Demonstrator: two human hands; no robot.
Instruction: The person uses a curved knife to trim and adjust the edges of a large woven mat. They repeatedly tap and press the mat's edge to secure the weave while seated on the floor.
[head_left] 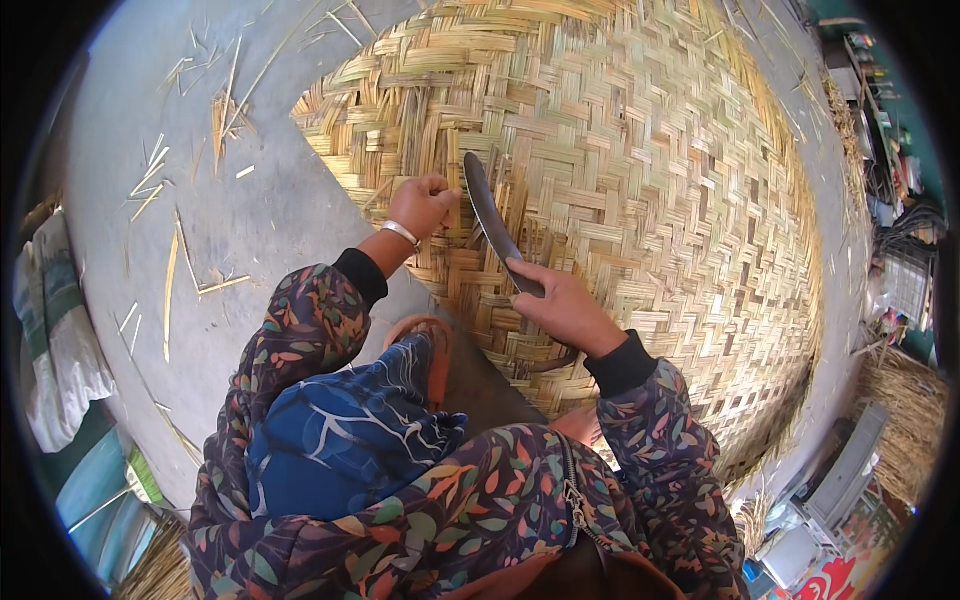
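Note:
A large woven bamboo mat (640, 190) in a zigzag pattern spreads in front of me over the grey floor. My left hand (423, 207), with a pale bangle (402, 235) on its wrist, is closed at the mat's near left edge. Its fingertips pinch a bamboo strip (453, 150) there; the strip's lower end is hidden by the fingers. My right hand (562, 303) grips a knife with a long, dark, curved blade (487, 208). The blade points away from me above the weave, its tip just right of my left fingers.
Loose bamboo slivers (170, 285) lie scattered on the grey floor (300, 250) at left. A brown sandal (437, 365) shows beside my blue-clothed knee (345, 430). White cloth (60, 350) hangs at far left. Bundled straw (905, 420) and household clutter line the right side.

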